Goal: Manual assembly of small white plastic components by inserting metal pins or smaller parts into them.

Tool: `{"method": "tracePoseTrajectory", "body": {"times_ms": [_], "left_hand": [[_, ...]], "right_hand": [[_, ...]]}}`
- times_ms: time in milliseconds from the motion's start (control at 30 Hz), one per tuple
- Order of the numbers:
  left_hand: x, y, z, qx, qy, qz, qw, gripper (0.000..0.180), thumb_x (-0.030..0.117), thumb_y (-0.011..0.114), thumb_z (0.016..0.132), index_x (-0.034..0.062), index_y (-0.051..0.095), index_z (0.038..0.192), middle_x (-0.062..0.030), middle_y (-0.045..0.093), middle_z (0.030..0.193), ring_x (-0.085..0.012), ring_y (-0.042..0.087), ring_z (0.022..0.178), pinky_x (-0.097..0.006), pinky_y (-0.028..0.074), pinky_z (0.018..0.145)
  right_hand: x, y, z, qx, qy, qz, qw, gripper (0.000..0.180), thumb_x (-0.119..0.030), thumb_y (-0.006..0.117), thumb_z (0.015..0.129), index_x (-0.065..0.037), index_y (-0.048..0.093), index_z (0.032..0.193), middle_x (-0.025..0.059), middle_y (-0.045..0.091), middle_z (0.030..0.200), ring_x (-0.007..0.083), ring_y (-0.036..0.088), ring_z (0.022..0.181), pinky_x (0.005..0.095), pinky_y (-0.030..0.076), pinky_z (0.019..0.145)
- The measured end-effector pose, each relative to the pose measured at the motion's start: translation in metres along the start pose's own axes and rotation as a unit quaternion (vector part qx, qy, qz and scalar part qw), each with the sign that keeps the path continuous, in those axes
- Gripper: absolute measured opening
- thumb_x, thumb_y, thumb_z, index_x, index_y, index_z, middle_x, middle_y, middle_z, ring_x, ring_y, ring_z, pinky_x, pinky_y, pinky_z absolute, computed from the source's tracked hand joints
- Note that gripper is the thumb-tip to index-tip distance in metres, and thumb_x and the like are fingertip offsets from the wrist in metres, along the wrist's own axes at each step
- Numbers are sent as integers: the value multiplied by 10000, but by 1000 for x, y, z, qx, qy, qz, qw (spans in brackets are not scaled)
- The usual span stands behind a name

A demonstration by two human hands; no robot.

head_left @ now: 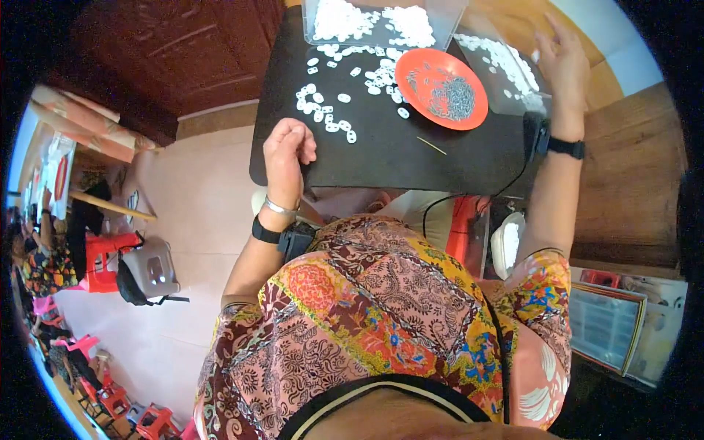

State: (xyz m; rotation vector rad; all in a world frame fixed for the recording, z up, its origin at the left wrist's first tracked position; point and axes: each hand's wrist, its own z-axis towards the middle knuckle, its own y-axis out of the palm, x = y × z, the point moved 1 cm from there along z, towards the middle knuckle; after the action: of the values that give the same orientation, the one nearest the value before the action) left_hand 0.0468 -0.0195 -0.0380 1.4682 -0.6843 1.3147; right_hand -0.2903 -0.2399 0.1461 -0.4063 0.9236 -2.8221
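Observation:
My left hand (pixel 287 152) rests on the near left edge of a black table (pixel 381 150), fingers curled shut; whether it holds anything is hidden. Just beyond it lie several small white plastic pieces (pixel 326 110), loose on the tabletop. My right hand (pixel 563 60) is out at the far right with fingers spread, over a clear tray (pixel 506 70) of the same white pieces. Between the hands sits an orange plate (pixel 441 88) with a heap of small grey metal parts. A thin yellow stick (pixel 431 145) lies near the plate.
A clear box (pixel 381 22) of white pieces stands at the table's far edge. A black cable (pixel 469 196) hangs off the near edge. A grey bag (pixel 147 271) and red stools (pixel 103 257) stand on the floor at left; a framed case (pixel 609 323) lies at right.

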Motion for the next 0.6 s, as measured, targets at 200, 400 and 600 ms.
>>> {"method": "tracePoseTrajectory", "body": {"times_ms": [200, 400, 600], "left_hand": [[-7, -5, -1, 3, -21, -5, 1000, 156, 158, 450, 909, 65, 526, 808, -6, 532, 649, -72, 461, 537, -205, 336, 495], [-4, -1, -5, -8, -1, 26, 1000, 164, 168, 457, 914, 66, 516, 800, 1, 529, 658, -59, 456, 549, -198, 337, 507], [-2, -2, -5, -8, 0, 13, 1000, 161, 111, 470, 902, 47, 532, 768, 10, 520, 652, -42, 450, 562, -193, 368, 513]], "right_hand": [[-137, 4, -41, -198, -45, 430, 880, 241, -213, 608, 834, -99, 675, 1036, 88, 668, 922, 209, 637, 802, 299, 496, 740], [-208, 71, -42, -303, -169, 366, 864, 257, -195, 629, 779, -71, 667, 1000, 109, 668, 906, 283, 633, 815, 359, 496, 740], [-235, 100, -49, -361, -217, 305, 854, 171, -177, 665, 734, -74, 679, 870, 128, 659, 785, 298, 631, 754, 387, 484, 667]]}}
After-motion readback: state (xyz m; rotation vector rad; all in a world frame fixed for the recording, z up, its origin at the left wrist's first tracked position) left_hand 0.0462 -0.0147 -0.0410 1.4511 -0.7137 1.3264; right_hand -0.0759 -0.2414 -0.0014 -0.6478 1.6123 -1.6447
